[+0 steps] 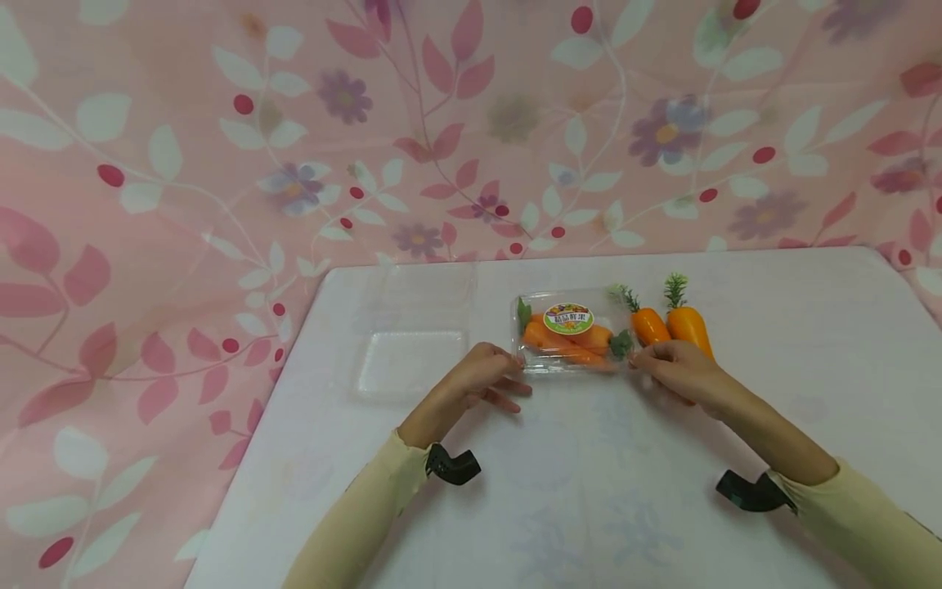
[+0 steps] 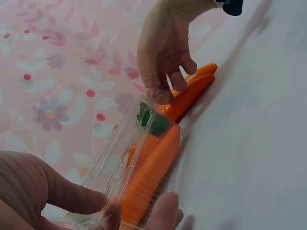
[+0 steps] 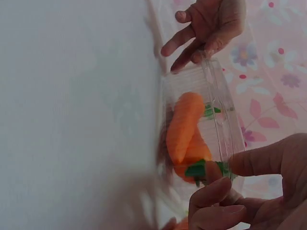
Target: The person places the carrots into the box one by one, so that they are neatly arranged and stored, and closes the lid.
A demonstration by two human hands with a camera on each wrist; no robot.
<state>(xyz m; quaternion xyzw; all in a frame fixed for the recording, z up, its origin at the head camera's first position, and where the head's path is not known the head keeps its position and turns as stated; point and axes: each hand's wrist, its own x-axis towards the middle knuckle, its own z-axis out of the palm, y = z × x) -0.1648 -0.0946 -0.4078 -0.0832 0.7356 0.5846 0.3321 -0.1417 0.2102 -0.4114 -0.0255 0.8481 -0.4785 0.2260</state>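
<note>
A clear plastic clamshell box, its lid down, holds orange carrots with green tops. An oval label sits on the lid. My left hand pinches the box's left front corner between thumb and index finger, the other fingers spread. At the right front corner, my right hand pinches the rim with thumb and fingertips, as the right wrist view shows. Behind that hand lie two loose carrots, one darker orange carrot and one yellow-orange carrot, their lower ends partly hidden.
Left of the filled box stands another clear plastic box, its lid raised toward the back. All of this is on a white-covered table. A pink floral cloth hangs behind the table's back edge and along the left.
</note>
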